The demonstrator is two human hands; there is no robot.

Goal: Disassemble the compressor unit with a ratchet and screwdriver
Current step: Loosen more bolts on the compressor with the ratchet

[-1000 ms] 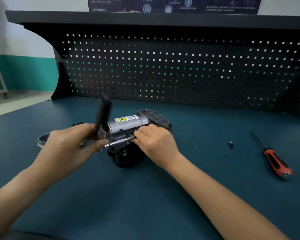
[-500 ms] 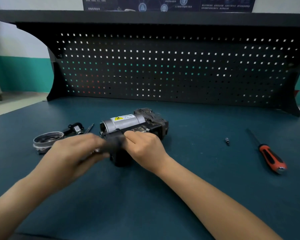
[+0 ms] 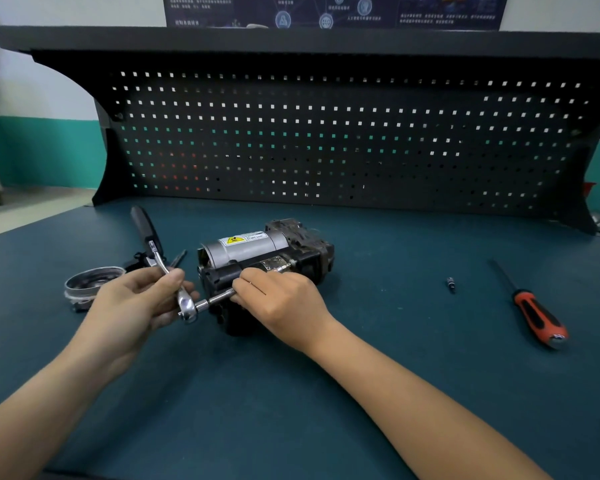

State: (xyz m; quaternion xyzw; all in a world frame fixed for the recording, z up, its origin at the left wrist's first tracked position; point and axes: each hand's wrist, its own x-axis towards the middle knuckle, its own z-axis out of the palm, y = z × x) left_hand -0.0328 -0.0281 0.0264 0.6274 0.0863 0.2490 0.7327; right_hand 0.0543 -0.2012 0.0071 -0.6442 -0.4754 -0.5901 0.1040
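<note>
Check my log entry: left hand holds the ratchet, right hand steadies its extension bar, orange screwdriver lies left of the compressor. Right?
No. The head view shows the screwdriver right of the compressor, not left. Left hand on ratchet and right hand on extension bar are correct.

At centre frame, the compressor [image 3: 264,258] carries a yellow sticker [image 3: 234,240] with a black warning triangle, and beside it a white label [image 3: 256,235] whose print is too small to read. The dark poster [image 3: 336,10] at top centre bears white writing, also unreadable.
</note>
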